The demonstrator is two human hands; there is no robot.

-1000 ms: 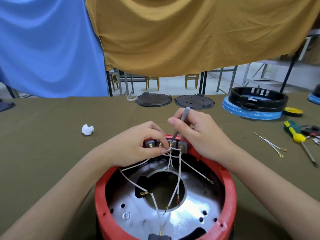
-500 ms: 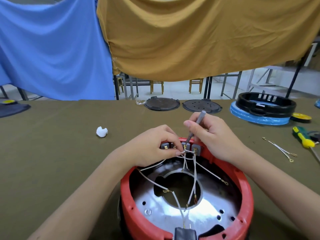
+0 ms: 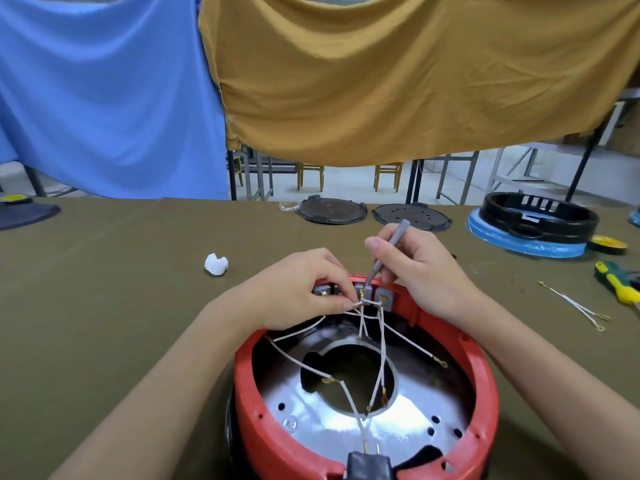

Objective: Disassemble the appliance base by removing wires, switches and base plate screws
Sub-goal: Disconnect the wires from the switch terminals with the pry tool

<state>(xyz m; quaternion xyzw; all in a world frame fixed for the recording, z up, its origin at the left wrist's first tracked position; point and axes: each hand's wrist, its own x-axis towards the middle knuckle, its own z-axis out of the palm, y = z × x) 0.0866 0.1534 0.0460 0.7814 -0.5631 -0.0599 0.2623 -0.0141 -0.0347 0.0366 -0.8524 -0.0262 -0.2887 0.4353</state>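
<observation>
A white crumpled scrap (image 3: pixel 216 264) lies on the olive table (image 3: pixel 104 271). My left hand (image 3: pixel 294 289) pinches a white wire (image 3: pixel 353 305) at the grey switches (image 3: pixel 375 296) on the far rim of the red appliance base (image 3: pixel 485 386), directly before me. My right hand (image 3: pixel 419 271) grips a grey screwdriver (image 3: pixel 388 251), tip at the switches. Loose wires (image 3: pixel 575 308) lie further right.

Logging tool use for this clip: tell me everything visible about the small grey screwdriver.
The grey screwdriver is slim, with a matte, plastic-looking handle narrowing to a thin shaft. It tilts, butt end up and away, tip down at the grey switch blocks on the red base rim's far side. The right hand grips it. The tip itself is too small to make out.
</observation>
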